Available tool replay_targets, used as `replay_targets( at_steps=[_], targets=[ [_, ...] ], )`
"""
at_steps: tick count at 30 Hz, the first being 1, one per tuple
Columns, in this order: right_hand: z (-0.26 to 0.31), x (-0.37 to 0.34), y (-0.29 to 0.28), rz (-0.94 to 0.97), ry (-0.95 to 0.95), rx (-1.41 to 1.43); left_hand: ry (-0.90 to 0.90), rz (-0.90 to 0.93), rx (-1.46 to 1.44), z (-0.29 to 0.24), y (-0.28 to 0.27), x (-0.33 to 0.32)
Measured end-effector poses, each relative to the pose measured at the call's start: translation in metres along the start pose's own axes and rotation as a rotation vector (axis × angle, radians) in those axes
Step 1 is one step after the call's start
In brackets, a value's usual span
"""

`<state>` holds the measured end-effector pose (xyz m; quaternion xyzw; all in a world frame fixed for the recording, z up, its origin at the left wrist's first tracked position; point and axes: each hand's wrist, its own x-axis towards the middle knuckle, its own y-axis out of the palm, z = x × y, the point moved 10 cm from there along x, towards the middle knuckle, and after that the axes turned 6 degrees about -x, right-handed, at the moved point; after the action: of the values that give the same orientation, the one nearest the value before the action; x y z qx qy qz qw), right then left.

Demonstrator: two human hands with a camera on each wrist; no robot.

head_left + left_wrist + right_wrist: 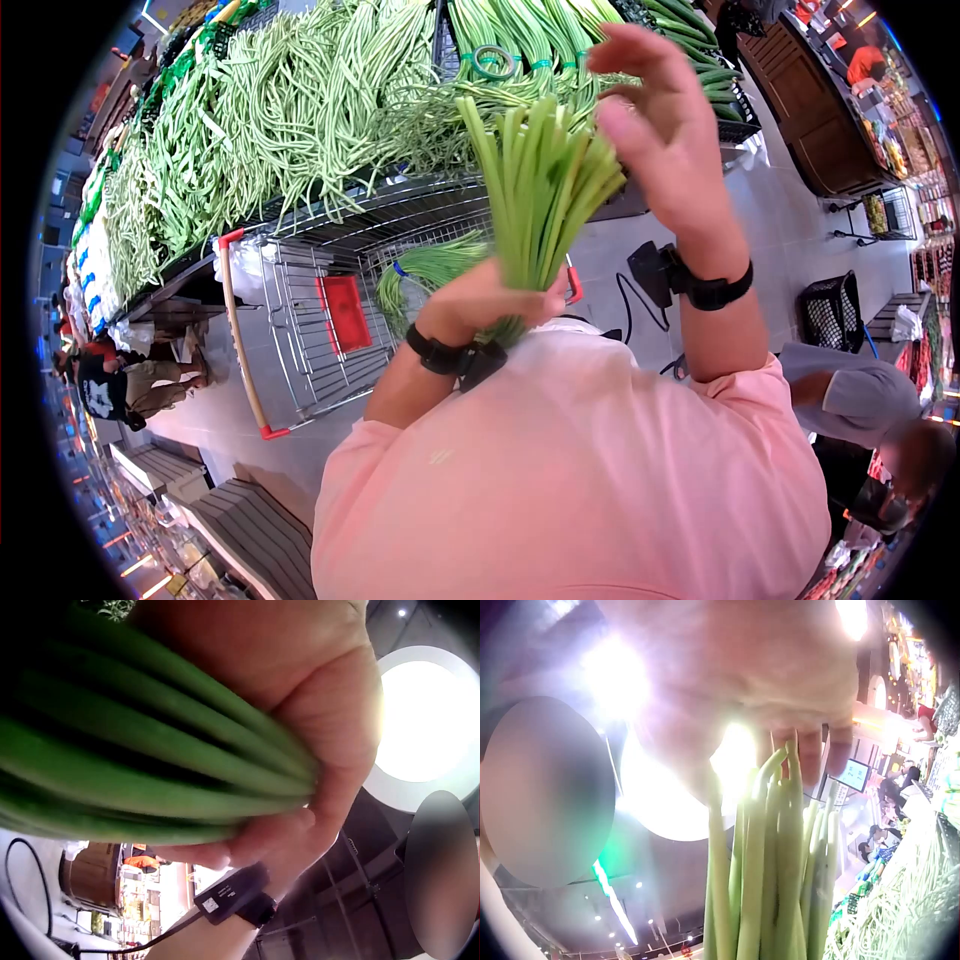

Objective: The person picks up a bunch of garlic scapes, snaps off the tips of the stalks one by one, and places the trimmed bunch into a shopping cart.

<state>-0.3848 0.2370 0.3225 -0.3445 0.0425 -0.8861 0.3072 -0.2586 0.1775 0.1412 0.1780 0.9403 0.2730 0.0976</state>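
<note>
A bunch of green stalks (545,190) stands upright in front of the chest in the head view, its lower part gripped by my left hand (485,300). My right hand (670,140) is raised just right of the stalk tops, fingers apart and loosely bent, holding nothing. In the left wrist view, the fingers and thumb of my left hand (330,712) wrap round the stalks (150,757). The right wrist view shows my right hand (742,667) beyond the pale stalk ends (765,855); whether they touch is unclear.
Behind the bunch, a shopping cart (300,330) holds banded greens (435,265). Long beans (310,90) heap the display, with bundled greens (540,30), a tape roll (493,62) and cucumbers (690,50) farther right. A person in grey (860,390) is at the right.
</note>
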Motion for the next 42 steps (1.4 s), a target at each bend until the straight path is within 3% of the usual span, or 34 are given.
replay_targets(
  at_steps=[1, 3, 5, 6, 9, 10, 13, 16, 17, 20, 22, 26, 29, 30, 32, 33, 38, 42],
  targets=[
    [-0.014, -0.001, -0.017, -0.106, 0.007, 0.144, 0.005, -0.016, -0.020, 0.000, 0.000, 0.008],
    [-0.046, -0.016, -0.020, -0.061, 0.118, 0.454, 0.017, -0.058, -0.064, 0.000, -0.002, 0.020],
    [-0.059, -0.040, 0.002, -0.016, 0.236, 0.465, -0.009, -0.052, -0.181, 0.003, 0.002, 0.032],
    [-0.065, -0.048, 0.013, 0.066, 0.330, 0.461, -0.028, -0.045, -0.240, 0.007, 0.004, 0.038],
    [-0.066, -0.061, 0.043, 0.322, 0.568, 0.504, -0.038, 0.136, -0.053, 0.019, 0.020, 0.062],
    [-0.066, -0.061, 0.039, 0.283, 0.536, 0.465, -0.062, 0.016, 0.003, 0.017, 0.021, 0.062],
    [-0.070, -0.062, 0.024, 0.261, 0.472, 0.397, -0.023, 0.115, -0.168, 0.026, 0.032, 0.080],
    [-0.074, -0.057, -0.001, 0.278, 0.393, 0.441, -0.008, 0.023, -0.132, 0.025, 0.036, 0.090],
    [-0.077, -0.058, -0.013, 0.191, 0.321, 0.474, 0.016, 0.004, -0.132, 0.023, 0.037, 0.095],
    [-0.074, -0.048, -0.052, 0.099, 0.139, 0.476, 0.103, 0.122, -0.088, 0.020, 0.049, 0.113],
    [-0.075, -0.043, -0.071, 0.092, 0.088, 0.467, 0.047, 0.070, -0.093, 0.030, 0.047, 0.117],
    [-0.084, -0.040, -0.082, 0.269, 0.092, 0.439, 0.049, 0.042, -0.065, 0.034, 0.056, 0.125],
    [-0.079, -0.024, -0.100, 0.242, -0.122, 0.262, 0.122, -0.031, -0.126, 0.026, 0.058, 0.128],
    [-0.062, -0.017, -0.109, 0.220, -0.221, 0.016, 0.149, -0.082, -0.150, 0.024, 0.057, 0.129],
    [-0.053, -0.011, -0.112, 0.284, -0.280, -0.169, 0.196, -0.180, -0.193, 0.019, 0.056, 0.127],
    [-0.049, -0.009, -0.112, 0.313, -0.308, -0.262, 0.187, -0.142, -0.197, 0.023, 0.058, 0.128],
    [-0.042, -0.001, -0.113, 0.410, -0.349, -0.286, 0.165, -0.054, -0.186, 0.029, 0.061, 0.134],
    [-0.056, 0.001, -0.106, 0.454, -0.245, -0.245, 0.185, -0.138, -0.196, 0.033, 0.057, 0.134]
  ],
)
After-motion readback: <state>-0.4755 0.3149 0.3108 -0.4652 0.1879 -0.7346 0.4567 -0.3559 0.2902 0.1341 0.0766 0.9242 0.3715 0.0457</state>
